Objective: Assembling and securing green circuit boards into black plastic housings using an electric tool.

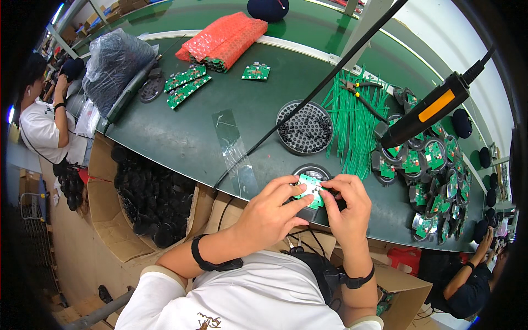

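At the table's near edge, a green circuit board [314, 199] rests on a round black housing [311, 168]. My left hand [270, 212] grips the board's left side, its fingers reaching over the top. From the right, my right hand [350, 204] pinches the board's edge between thumb and fingers. My fingertips cover parts of the board, and most of the housing lies hidden beneath it. Just beyond sits a round black dish [304, 127] of small black parts. Green strips [355, 121], which look like cable ties, lie beside it with yellow-and-black cutters [364, 100] on top.
A black cylindrical power tool [426, 110] hangs on a cable at right, above piled housings with boards [434, 157]. Farther back are loose boards [256, 71] and red bubble wrap [225, 38]. A carton of black parts [157, 203] stands at left. Co-workers [47, 118] sit either side.
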Demonstrator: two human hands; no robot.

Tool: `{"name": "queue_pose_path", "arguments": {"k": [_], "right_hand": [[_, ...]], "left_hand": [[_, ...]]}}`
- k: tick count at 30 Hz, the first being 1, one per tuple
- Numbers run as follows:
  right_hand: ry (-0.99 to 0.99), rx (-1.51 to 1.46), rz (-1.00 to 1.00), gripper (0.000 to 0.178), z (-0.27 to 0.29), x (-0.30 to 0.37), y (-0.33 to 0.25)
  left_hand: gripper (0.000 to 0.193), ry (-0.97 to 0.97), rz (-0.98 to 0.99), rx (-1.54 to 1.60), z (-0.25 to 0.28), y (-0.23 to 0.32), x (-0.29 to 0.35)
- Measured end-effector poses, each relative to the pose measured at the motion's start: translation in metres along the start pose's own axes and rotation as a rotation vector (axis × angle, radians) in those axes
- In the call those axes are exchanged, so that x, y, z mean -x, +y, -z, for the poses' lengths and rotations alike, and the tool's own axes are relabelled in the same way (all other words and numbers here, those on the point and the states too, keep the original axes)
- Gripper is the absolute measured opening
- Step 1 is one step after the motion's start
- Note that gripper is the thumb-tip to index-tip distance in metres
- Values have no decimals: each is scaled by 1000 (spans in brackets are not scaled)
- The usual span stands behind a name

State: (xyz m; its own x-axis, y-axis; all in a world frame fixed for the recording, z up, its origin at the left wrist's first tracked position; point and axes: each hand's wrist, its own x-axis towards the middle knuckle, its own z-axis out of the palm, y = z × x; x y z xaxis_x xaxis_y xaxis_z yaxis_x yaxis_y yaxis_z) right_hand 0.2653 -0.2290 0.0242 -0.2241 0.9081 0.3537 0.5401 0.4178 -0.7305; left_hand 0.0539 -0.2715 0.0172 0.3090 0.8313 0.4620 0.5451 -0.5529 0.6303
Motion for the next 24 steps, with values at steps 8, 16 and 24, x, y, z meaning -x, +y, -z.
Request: {"name": "queue_pose_path", "arguments": {"k": [8, 16, 24], "right_hand": [[465, -171, -89, 55, 64, -62, 11], [226, -512, 11, 62, 55, -163, 11], [-106, -872, 2, 53, 65, -110, -25]], "left_hand": [[40, 36, 69, 58, 18, 3, -19], [9, 30, 147, -330, 7, -47, -109], [6, -6, 201, -443, -12, -69, -115]]}}
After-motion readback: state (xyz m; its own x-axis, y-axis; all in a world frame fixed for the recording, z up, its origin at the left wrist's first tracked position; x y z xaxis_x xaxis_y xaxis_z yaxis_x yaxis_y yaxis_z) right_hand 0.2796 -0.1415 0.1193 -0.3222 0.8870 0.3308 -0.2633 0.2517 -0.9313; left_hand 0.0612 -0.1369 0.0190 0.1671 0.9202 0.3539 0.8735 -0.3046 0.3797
